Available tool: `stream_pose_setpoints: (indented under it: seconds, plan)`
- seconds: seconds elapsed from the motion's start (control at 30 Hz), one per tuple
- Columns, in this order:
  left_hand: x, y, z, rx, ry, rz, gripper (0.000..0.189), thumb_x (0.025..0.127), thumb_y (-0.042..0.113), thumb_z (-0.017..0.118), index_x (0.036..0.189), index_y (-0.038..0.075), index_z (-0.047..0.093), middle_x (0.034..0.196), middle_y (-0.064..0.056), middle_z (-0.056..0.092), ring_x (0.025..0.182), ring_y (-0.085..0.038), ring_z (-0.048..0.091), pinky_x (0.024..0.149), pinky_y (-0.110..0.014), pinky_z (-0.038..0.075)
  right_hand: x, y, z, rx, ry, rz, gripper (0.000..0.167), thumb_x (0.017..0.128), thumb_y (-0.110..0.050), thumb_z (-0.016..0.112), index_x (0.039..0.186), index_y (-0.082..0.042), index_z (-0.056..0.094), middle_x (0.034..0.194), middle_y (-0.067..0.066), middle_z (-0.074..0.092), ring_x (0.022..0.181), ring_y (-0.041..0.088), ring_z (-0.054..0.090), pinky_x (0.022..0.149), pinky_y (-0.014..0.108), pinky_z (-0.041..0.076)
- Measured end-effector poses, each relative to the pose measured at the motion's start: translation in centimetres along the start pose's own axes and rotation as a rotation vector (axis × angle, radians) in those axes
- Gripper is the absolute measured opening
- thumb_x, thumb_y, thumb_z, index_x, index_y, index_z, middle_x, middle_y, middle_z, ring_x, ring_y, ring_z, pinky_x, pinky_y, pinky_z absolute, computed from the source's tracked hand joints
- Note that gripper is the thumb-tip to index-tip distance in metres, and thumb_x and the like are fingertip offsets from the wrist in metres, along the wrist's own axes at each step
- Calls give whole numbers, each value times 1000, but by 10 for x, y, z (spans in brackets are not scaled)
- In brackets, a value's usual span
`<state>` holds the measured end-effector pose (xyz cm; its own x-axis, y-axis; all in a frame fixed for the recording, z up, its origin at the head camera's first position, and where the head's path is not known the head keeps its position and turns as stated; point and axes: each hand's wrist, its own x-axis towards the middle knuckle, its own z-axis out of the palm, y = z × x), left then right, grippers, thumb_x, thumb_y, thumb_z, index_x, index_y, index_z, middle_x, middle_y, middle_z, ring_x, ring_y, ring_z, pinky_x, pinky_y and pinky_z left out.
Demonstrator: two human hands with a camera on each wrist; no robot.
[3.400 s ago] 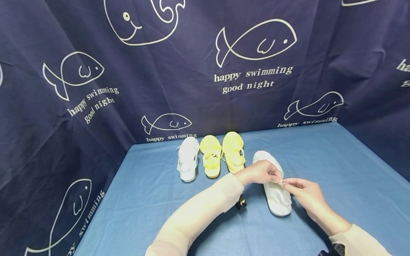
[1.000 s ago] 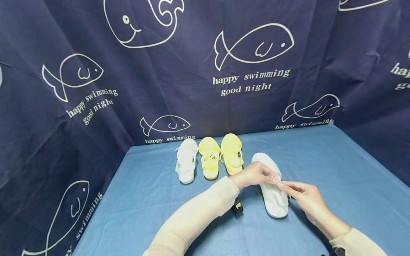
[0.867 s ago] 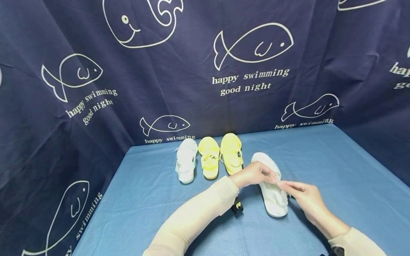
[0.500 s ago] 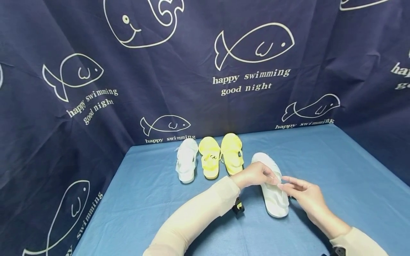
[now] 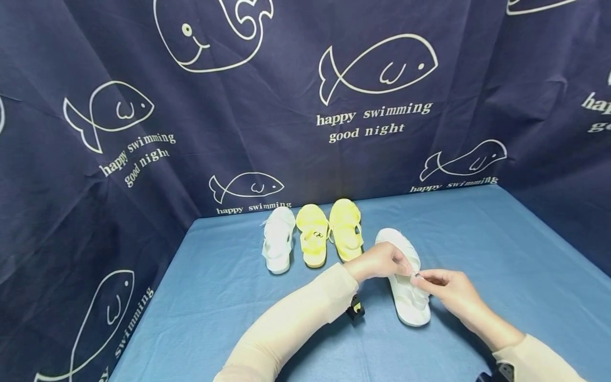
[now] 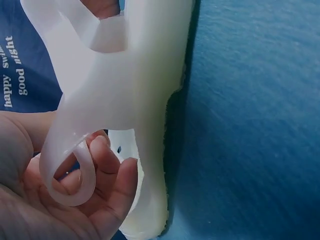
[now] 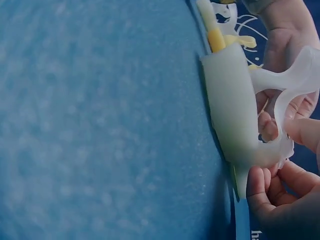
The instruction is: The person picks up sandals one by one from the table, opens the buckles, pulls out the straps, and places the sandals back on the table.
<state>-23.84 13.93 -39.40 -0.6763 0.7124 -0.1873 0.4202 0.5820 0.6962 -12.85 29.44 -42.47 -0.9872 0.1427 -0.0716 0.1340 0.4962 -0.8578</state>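
Note:
A white sandal [image 5: 411, 309] lies at an angle on the blue cloth, toe away from me. My left hand [image 5: 384, 259] reaches over it from the left, thumb and fingertips pinching the sandal's thin strap. From the right, my right hand [image 5: 453, 289] pinches the same strap, its fingertips meeting the left ones above the sandal. A tiny dark spot shows between them. In the left wrist view a looped strap [image 6: 88, 175] hangs in front of my left fingers. The right wrist view shows the sandal's side [image 7: 230, 100], with right-hand fingers [image 7: 257, 192] at the strap's lower end.
Left of the sandal, two yellow sandals [image 5: 313, 249] and another white sandal [image 5: 278, 249] stand in a row near the back edge. A dark blue curtain [image 5: 372, 159] with fish drawings rises behind the blue-covered table [image 5: 215, 297].
Half a second ago my right index finger was lifted off the thumb; now the right fingertips are together again at the strap. The left hand and the sandals have hardly moved.

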Motion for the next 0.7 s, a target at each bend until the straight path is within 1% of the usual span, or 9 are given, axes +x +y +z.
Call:
stream_pose_setpoints:
  seconds: [0.1, 0.2, 0.33, 0.43, 0.53, 0.6, 0.7]
  plan:
    - [0, 1, 0, -17, 5, -27, 9, 87, 17, 73, 91, 11, 78, 80, 8, 71, 70, 3, 54, 64, -11, 45, 0, 0, 0, -7, -2, 7, 47, 90, -40, 68, 117, -2, 69, 112, 10, 71, 87, -10, 56, 76, 17, 49]
    - [-1, 2, 1, -66, 2, -53, 8, 86, 16, 73, 91, 10, 78, 80, 8, 71, 70, 1, 54, 65, -13, 45, -1, 1, -1, -17, -5, 19, 48, 90, -40, 67, 120, -2, 68, 119, 14, 68, 90, -11, 54, 76, 18, 48]
    - [-2, 0, 1, -108, 3, -69, 8, 86, 15, 73, 91, 10, 78, 82, 8, 70, 72, 0, 54, 67, -14, 46, 0, 1, -3, -30, -7, 25, 47, 91, -39, 66, 120, -3, 67, 124, 17, 65, 93, -10, 51, 75, 19, 48]
    - [-2, -1, 1, -119, 8, -81, 8, 86, 15, 73, 91, 10, 78, 83, 7, 70, 72, 0, 54, 67, -14, 46, -1, -1, -2, -32, 4, 34, 46, 91, -39, 67, 120, -3, 68, 124, 18, 64, 93, -12, 50, 76, 19, 48]
    - [-3, 1, 2, -133, 20, -112, 9, 86, 14, 74, 91, 9, 78, 84, 7, 70, 73, -1, 54, 67, -15, 46, -2, -2, -1, -43, 27, 42, 46, 91, -39, 67, 120, -3, 68, 124, 18, 64, 93, -10, 50, 75, 18, 48]
    - [-3, 3, 3, -121, 30, -134, 8, 85, 15, 75, 89, 10, 78, 83, 8, 69, 73, -2, 53, 67, -16, 46, -3, -2, -1, -43, 32, 49, 47, 91, -39, 67, 121, -3, 67, 124, 19, 64, 92, -9, 51, 74, 19, 49]
    - [-3, 9, 5, -97, 32, -161, 6, 83, 15, 76, 85, 10, 77, 78, 9, 66, 72, -3, 53, 67, -16, 45, -4, -1, -2, -35, 43, 68, 49, 91, -39, 66, 123, -2, 66, 121, 19, 66, 86, -8, 54, 73, 18, 49]
